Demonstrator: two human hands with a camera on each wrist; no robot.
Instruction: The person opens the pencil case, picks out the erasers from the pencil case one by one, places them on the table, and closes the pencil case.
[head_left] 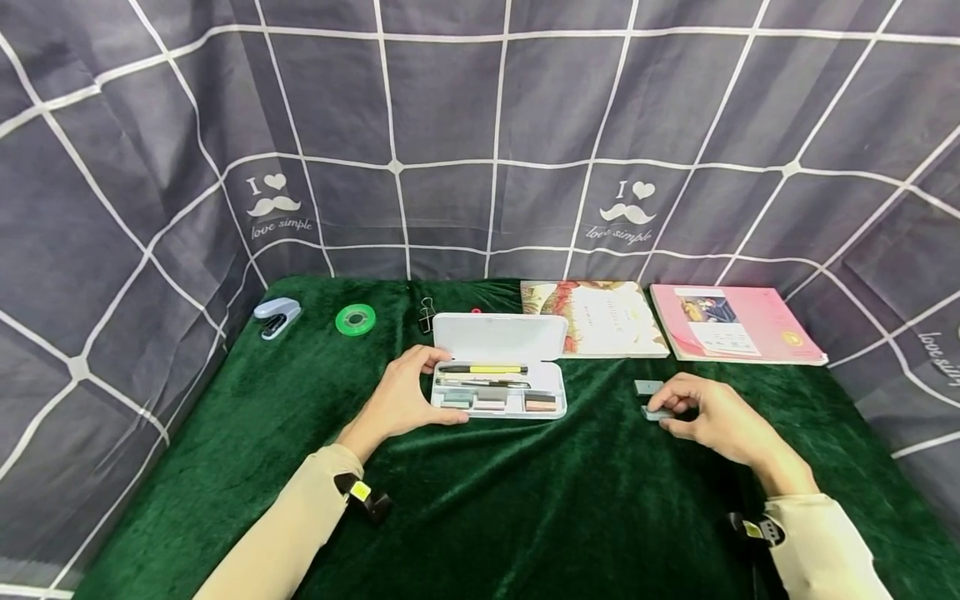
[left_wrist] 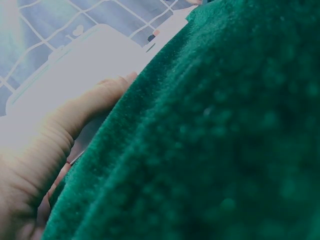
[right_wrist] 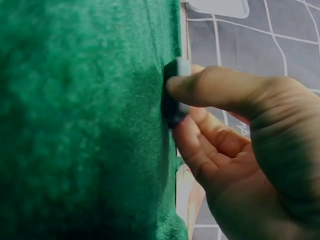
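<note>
A white pencil case [head_left: 498, 337] lies with its lid raised on the green cloth. My left hand [head_left: 401, 393] holds its left end, thumb along the front edge and fingers at the back by the hinge. Inside are a yellow-and-black pen [head_left: 498, 369], other slim pens and, in the front row, several small blocks [head_left: 540, 403]. Off to the right, my right hand [head_left: 708, 414] pinches a small grey block [right_wrist: 172, 106] between thumb and fingers, low over the cloth. A second grey block [head_left: 647, 387] lies just behind it.
On the left stand a pale stapler [head_left: 279, 315] and a green tape roll [head_left: 355, 320]. A black binder clip [head_left: 426, 317] sits behind the case's lid. A flowered book [head_left: 607, 317] and a pink book [head_left: 738, 325] lie along the back right, before a grey checked curtain [head_left: 450, 108].
</note>
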